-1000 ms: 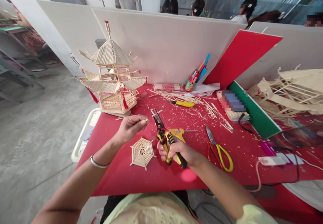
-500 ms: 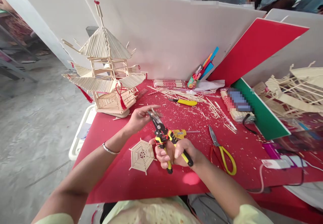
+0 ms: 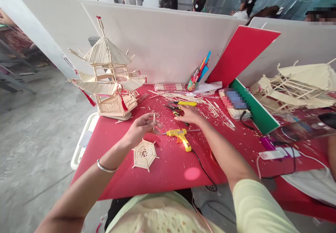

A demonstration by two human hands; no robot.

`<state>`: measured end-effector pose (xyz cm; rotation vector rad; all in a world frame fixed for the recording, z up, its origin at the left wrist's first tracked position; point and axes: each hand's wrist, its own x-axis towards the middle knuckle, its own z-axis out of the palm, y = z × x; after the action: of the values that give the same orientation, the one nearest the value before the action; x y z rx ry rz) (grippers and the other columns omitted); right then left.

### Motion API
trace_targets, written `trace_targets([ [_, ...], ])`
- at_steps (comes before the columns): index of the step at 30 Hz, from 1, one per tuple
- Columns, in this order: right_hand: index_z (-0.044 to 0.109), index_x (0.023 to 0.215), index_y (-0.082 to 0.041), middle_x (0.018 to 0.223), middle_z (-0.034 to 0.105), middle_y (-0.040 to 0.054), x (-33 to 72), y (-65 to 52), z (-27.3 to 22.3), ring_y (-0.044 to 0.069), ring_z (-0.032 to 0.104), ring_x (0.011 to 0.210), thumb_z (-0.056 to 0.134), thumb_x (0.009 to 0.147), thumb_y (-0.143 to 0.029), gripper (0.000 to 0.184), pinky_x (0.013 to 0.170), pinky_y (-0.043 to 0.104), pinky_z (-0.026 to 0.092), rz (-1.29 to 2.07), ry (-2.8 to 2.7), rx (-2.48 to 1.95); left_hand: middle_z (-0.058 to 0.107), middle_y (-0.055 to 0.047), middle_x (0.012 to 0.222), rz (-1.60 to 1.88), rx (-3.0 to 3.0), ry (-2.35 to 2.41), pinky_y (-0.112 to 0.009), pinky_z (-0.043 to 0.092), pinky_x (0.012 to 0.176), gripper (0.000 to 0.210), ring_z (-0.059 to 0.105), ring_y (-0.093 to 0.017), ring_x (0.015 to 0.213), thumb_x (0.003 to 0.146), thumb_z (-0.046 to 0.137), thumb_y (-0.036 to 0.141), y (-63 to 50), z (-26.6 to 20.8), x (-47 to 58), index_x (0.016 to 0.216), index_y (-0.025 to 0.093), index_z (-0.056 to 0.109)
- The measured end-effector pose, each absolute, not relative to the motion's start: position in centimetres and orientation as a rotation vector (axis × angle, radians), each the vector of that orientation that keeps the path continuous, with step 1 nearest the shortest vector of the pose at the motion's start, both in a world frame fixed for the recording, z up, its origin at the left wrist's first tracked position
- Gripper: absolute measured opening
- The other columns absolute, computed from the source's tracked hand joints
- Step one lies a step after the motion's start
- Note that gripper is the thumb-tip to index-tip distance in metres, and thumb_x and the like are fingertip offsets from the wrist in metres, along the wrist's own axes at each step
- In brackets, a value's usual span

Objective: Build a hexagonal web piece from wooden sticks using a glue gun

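Pinching one short stick (image 3: 154, 119) between thumb and fingers, the left hand (image 3: 141, 127) is held above the red table (image 3: 118, 177); the stick is pale, slim and straight. The right hand (image 3: 191, 114) lies over one pair of pliers (image 3: 175, 112), black and yellow — whether it grips the handles cannot be told, as the fingers partly cover them. Nearer the body lies one six-spoked hexagonal panel (image 3: 145, 154); to its right, one yellow glue gun (image 3: 176, 133). Beyond: one yellow knife (image 3: 188, 103), many loose sticks (image 3: 168, 95) and one tiered pagoda (image 3: 107, 82).
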<state>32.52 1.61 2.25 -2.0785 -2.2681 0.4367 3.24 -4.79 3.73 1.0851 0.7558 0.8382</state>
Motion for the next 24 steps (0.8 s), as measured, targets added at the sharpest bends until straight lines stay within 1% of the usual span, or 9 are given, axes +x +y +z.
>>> trace_targets([
  [3,0.044,0.155,-0.021,0.155,0.050,0.0171,35.1,-0.8,3.2,0.037,0.051,0.136,0.052,0.095,-0.065,0.075,0.111,0.048,0.041,0.273,-2.192,-2.049,0.077,-0.008,0.089,0.844,1.056,0.767,-0.031,0.061,0.070,0.044,0.076,-0.019,0.071,0.083,0.081,0.038,-5.4,3.9,2.9,0.115,0.015,0.062],
  [5,0.050,0.149,-0.022,0.145,0.060,0.0155,37.6,-4.1,3.6,0.035,0.060,0.126,0.046,0.100,-0.057,0.061,0.103,0.046,0.046,0.168,-2.078,-2.145,0.077,-0.008,0.086,0.874,1.033,0.801,-0.023,0.058,0.061,0.041,0.076,-0.018,0.072,0.081,0.083,0.038,-5.4,3.7,2.8,0.108,0.014,0.064],
  [8,0.056,0.143,-0.023,0.130,0.069,0.0147,40.6,-10.2,2.8,0.035,0.067,0.114,0.044,0.100,-0.050,0.052,0.092,0.045,0.051,0.138,-1.860,-2.469,0.075,-0.008,0.086,0.920,1.006,0.844,-0.017,0.052,0.050,0.040,0.075,-0.016,0.071,0.076,0.086,0.039,-5.3,3.2,3.3,0.099,0.013,0.067],
  [10,0.053,0.144,-0.024,0.126,0.070,0.0159,41.4,-14.1,1.6,0.035,0.069,0.110,0.048,0.097,-0.052,0.055,0.086,0.044,0.052,0.174,-1.769,-2.638,0.076,-0.009,0.090,0.927,0.999,0.840,-0.019,0.054,0.051,0.041,0.075,-0.017,0.072,0.075,0.087,0.040,-5.5,3.0,3.9,0.099,0.012,0.068],
  [13,0.051,0.145,-0.023,0.131,0.065,0.0193,41.2,-18.2,-0.7,0.036,0.069,0.111,0.051,0.094,-0.049,0.058,0.081,0.041,0.052,0.288,-1.729,-2.753,0.077,-0.010,0.091,0.934,1.001,0.829,-0.020,0.055,0.051,0.046,0.076,-0.018,0.070,0.074,0.087,0.041,-6.1,3.1,4.7,0.103,0.012,0.067],
  [16,0.050,0.145,-0.018,0.119,0.070,0.0206,41.2,-19.7,-2.2,0.036,0.071,0.106,0.051,0.092,-0.041,0.058,0.080,0.039,0.051,0.269,-1.698,-2.800,0.076,-0.010,0.092,0.951,1.014,0.825,-0.023,0.056,0.049,0.052,0.076,-0.019,0.067,0.074,0.087,0.043,-6.9,3.5,4.9,0.110,0.013,0.065],
  [18,0.044,0.150,-0.014,0.112,0.073,0.0202,42.1,-19.7,-2.8,0.036,0.071,0.105,0.054,0.089,-0.039,0.067,0.081,0.039,0.051,0.300,-1.657,-2.821,0.076,-0.011,0.096,0.957,1.028,0.817,-0.024,0.057,0.050,0.052,0.076,-0.020,0.068,0.075,0.086,0.044,-7.5,3.8,4.6,0.111,0.013,0.064],
  [22,0.027,0.162,-0.015,0.122,0.072,0.0207,44.1,-19.7,-2.4,0.038,0.071,0.108,0.053,0.091,-0.044,0.080,0.083,0.043,0.052,0.384,-1.486,-2.814,0.073,-0.007,0.094,1.019,1.054,0.835,-0.024,0.056,0.049,0.045,0.076,-0.020,0.069,0.077,0.083,0.044,-8.8,4.5,3.6,0.105,0.014,0.065],
  [24,0.027,0.162,-0.020,0.122,0.073,0.0193,43.7,-20.1,-1.5,0.040,0.072,0.105,0.051,0.093,-0.052,0.080,0.081,0.046,0.052,0.305,-1.384,-2.776,0.070,-0.004,0.086,1.072,1.062,0.860,-0.024,0.055,0.049,0.042,0.075,-0.020,0.068,0.077,0.083,0.043,-9.3,4.6,3.2,0.102,0.014,0.065],
])
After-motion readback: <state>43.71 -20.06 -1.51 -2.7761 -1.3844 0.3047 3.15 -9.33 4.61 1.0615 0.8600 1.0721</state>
